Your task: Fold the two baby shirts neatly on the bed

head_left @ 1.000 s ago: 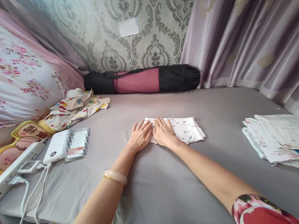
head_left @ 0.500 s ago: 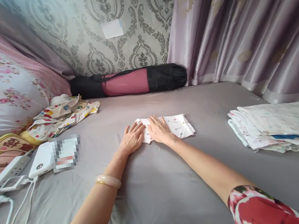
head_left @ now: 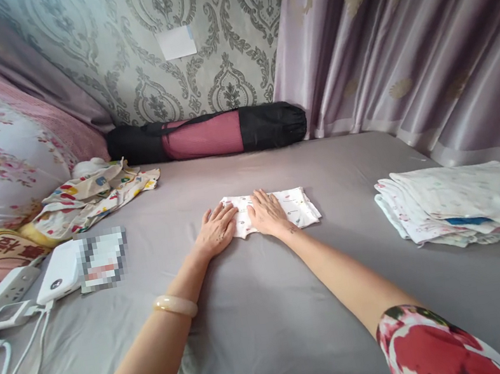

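A small white printed cloth (head_left: 299, 204), folded into a flat rectangle, lies on the grey sheet (head_left: 263, 313) in front of me. My left hand (head_left: 216, 228) rests flat with fingers extended over the cloth's left end. On the left-middle part of the same cloth, my right hand (head_left: 266, 211) presses palm down, its fingers pointing away from me. Neither hand grips anything. The cloth's right end shows uncovered, with its layered edges slightly uneven. What lies under the palms is hidden.
A stack of folded cloths (head_left: 475, 199) sits at the right. On the left are a power strip (head_left: 2, 295), a white power bank (head_left: 61, 268) with cables, a blurred-out item (head_left: 104, 258) and a crumpled printed garment (head_left: 96, 194). A rolled bag (head_left: 202, 137) lies along the wall.
The camera view has shifted slightly, so everything sits a little further left. The right hand has slid slightly rightward relative to the cloth; the left hand stays at its left end.
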`<state>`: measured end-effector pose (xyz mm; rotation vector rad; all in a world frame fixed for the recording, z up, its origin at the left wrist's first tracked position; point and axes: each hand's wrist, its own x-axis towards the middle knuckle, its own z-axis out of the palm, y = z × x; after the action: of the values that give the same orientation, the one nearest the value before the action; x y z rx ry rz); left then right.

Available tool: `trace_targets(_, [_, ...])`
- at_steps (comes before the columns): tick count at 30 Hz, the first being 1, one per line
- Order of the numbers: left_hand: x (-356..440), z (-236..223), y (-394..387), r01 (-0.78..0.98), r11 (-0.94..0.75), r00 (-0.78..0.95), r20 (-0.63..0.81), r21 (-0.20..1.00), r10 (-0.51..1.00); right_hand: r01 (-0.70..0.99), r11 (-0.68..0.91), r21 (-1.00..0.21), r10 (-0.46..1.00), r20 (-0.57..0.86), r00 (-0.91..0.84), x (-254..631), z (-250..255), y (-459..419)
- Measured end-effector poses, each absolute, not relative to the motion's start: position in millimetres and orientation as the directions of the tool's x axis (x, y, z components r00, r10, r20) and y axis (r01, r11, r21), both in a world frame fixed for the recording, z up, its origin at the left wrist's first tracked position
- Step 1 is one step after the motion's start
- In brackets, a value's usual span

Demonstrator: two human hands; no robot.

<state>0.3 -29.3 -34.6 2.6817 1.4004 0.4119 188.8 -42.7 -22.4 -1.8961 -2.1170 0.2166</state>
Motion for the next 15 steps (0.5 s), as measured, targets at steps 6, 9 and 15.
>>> trace_targets(6, [-1, -39, -27, 0.8, -0.57, 0.537, 0.199, 0.189, 0.82, 0.927, 0.106, -0.359, 0.992, 0.1, -0.075, 198, -17, -42])
trace_targets(9, [-1, -41, -26, 0.797, -0.572, 0.538, 0.201, 0.193, 0.818, 0.929, 0.08, -0.361, 0.992, 0.123, -0.037, 206, -19, -42])
trace_targets(15, [-2, -42, -25, 0.794, -0.574, 0.538, 0.211, 0.198, 0.816, 0.943, 0.051, -0.329, 0.992, 0.122, -0.011, 212, -30, -43])
